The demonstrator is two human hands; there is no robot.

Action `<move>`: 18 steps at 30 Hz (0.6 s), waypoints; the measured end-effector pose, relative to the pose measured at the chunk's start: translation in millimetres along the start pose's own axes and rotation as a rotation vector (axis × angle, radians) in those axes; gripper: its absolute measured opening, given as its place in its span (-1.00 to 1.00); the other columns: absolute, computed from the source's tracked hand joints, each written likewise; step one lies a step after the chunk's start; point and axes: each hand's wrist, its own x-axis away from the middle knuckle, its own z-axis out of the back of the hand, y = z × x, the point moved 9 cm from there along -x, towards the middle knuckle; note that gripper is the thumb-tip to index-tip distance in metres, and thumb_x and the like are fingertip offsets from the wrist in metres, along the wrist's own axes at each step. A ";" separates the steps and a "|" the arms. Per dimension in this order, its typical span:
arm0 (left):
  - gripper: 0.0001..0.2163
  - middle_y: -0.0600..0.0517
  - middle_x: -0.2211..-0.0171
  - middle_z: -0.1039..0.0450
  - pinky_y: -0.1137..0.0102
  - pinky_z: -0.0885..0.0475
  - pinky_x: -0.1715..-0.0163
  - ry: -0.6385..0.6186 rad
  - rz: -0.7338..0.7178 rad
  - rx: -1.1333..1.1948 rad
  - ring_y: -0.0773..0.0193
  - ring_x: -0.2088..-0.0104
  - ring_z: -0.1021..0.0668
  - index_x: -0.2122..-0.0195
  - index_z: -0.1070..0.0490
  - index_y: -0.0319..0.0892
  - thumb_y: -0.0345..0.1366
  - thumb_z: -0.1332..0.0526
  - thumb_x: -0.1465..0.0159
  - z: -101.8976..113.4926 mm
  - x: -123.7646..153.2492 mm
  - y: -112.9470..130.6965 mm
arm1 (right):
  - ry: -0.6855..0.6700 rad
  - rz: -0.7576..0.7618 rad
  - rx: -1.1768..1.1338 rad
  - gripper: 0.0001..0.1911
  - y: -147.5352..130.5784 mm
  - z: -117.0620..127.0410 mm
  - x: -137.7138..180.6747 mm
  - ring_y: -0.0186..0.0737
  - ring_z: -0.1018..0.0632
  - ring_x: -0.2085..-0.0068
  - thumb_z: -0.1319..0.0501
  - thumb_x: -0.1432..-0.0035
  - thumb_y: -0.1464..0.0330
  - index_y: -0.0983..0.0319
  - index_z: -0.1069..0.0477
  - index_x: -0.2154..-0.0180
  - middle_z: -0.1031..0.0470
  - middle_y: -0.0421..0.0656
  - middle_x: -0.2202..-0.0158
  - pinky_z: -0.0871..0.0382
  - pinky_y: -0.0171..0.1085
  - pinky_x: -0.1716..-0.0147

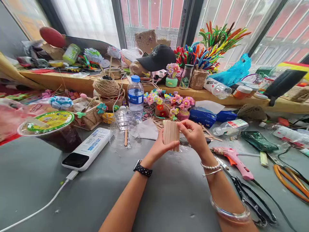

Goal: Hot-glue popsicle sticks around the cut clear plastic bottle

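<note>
A small panel of wooden craft sticks (171, 132), laid side by side, is held upright above the grey table. My left hand (159, 143) grips it from the left and below, thumb across its lower front. With thumb and fingers pinched, my right hand (191, 133) holds the panel's upper right edge. Behind the hands lie loose craft sticks (213, 137), partly hidden by them. A pink glue gun (235, 161) rests on the table to the right of my right wrist. Left of my left hand lies a cut clear plastic bottle (118, 129) with one stick at it.
At left stand a lidded drink cup (62, 138) and a white power bank (90, 149) with a cable. Black-handled scissors (253, 199) and orange-handled pliers (289, 180) lie at right. A water bottle (135, 96), tissue packs (202, 116) and crocheted flowers (156, 98) line the back.
</note>
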 end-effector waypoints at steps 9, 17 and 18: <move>-0.26 -0.13 0.00 -0.14 0.28 -0.29 0.12 0.025 -0.023 0.039 0.08 0.02 -0.27 -0.06 0.08 -0.21 -0.12 -0.27 0.08 2.6 2.5 2.8 | 0.295 0.066 0.158 -0.76 -11.2 4.2 10.1 -0.36 -0.28 0.45 0.00 -0.09 0.27 0.24 -0.21 0.54 -0.25 -0.25 0.55 -0.15 -0.33 0.40; -0.29 -0.15 0.01 -0.16 0.28 -0.30 0.14 0.040 -0.031 0.072 0.08 0.04 -0.30 -0.05 0.04 -0.23 -0.14 -0.27 0.07 3.5 1.3 3.2 | 0.199 0.011 0.130 -0.74 -1.2 1.3 5.7 -0.32 -0.35 0.39 0.02 -0.09 0.20 0.23 -0.30 0.43 -0.36 -0.20 0.46 -0.22 -0.28 0.34; -0.30 -0.15 0.01 -0.17 0.28 -0.30 0.14 0.048 -0.030 0.081 0.08 0.04 -0.30 -0.04 0.03 -0.23 -0.15 -0.27 0.07 4.7 0.9 2.9 | 0.159 0.018 0.113 -0.74 -0.3 1.7 4.0 -0.31 -0.37 0.36 0.01 -0.09 0.19 0.22 -0.31 0.37 -0.38 -0.18 0.41 -0.24 -0.27 0.30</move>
